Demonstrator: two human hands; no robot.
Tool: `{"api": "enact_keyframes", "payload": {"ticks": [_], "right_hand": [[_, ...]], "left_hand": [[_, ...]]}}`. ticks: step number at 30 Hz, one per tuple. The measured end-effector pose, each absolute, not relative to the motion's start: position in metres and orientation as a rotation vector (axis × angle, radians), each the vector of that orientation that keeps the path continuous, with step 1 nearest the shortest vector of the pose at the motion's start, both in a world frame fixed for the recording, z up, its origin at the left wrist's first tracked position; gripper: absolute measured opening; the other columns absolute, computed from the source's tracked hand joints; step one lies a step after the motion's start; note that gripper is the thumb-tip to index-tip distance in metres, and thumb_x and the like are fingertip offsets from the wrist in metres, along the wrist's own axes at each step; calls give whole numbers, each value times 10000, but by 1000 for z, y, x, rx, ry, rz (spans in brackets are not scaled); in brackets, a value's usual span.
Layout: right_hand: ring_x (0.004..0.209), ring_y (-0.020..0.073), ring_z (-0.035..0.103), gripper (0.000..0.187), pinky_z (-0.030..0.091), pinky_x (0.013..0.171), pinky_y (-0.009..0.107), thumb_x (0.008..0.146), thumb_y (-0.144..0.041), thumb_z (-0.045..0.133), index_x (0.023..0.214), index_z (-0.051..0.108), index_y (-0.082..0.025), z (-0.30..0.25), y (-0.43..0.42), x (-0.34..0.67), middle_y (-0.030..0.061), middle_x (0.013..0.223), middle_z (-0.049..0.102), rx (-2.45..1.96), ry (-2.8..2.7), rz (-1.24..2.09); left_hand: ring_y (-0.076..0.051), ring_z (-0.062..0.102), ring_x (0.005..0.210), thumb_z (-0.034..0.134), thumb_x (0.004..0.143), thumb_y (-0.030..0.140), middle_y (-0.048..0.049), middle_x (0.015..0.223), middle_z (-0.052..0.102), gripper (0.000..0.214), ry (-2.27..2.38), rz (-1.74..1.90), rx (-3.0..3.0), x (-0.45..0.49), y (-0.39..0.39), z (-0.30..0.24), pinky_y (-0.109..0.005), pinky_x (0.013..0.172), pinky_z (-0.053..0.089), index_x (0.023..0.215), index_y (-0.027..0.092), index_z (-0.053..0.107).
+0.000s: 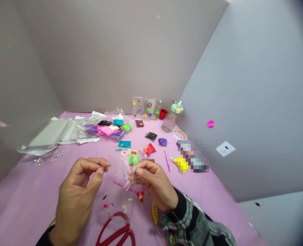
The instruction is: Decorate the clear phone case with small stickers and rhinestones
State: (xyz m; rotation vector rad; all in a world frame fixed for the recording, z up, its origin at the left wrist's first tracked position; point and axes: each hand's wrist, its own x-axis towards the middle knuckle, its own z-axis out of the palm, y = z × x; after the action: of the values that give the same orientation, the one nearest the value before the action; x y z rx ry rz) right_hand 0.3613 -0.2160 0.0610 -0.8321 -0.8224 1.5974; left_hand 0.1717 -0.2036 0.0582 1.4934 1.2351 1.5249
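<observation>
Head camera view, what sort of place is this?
Probably a craft table in a walled corner: small coloured packets, red-handled scissors and clear panels decorated with flowers are set out on a pink cloth.

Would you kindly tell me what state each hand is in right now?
Left hand: partly curled, no object visible; whether it pinches something tiny cannot be told.
Right hand: closed, apparently pinching a small see-through piece.

Head cam, fwd/dn, nr tbl [30, 191]
</observation>
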Motion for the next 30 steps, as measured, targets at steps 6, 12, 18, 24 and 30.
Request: {"api": "enact_keyframes", "payload": {"ticks": [6, 12, 18, 24, 30], "right_hand": [[652, 118, 696, 187, 583, 662, 250, 719, -291, 826, 758, 720, -143, 60, -215, 361, 19, 723, 749, -830, -801, 1593], [683, 121, 708, 157, 592, 681, 255, 755, -276, 801, 775, 724, -141, 54, -215, 362, 44, 810, 773, -818, -848, 1571], [672, 126, 698, 141, 602, 664, 276, 785, -271, 772, 782, 721, -139, 55, -216, 361, 43, 811, 758, -780, -927, 1566], [649, 116, 699, 148, 594, 649, 253, 787, -263, 771, 771, 701, -134, 56, -218, 358, 44, 795, 754, -755, -937, 1601], [645, 125, 689, 163, 595, 623, 272, 789, -263, 767, 767, 688, -122, 57, -220, 355, 53, 796, 743, -714, -944, 1635]], "left_hand": [[-129, 665, 855, 593, 912, 320, 8, 871, 674, 133, 1166, 1414, 1503, 177, -207, 62, -212, 781, 554, 828, 221, 624], [-122, 663, 715, 715, 821, 364, 49, 828, 667, 174, 1144, 1359, 1370, 178, -208, 66, -221, 685, 537, 864, 245, 595], [-119, 562, 762, 501, 965, 430, 53, 736, 556, 203, 1246, 1260, 1487, 171, -209, 61, -234, 780, 434, 1087, 293, 589], [-99, 420, 590, 486, 966, 449, 57, 705, 454, 197, 1225, 1370, 1392, 174, -212, 60, -209, 543, 397, 1001, 267, 550], [-74, 474, 513, 494, 969, 421, 76, 642, 522, 205, 1223, 1365, 1499, 178, -214, 63, -176, 534, 447, 1067, 269, 591]]}}
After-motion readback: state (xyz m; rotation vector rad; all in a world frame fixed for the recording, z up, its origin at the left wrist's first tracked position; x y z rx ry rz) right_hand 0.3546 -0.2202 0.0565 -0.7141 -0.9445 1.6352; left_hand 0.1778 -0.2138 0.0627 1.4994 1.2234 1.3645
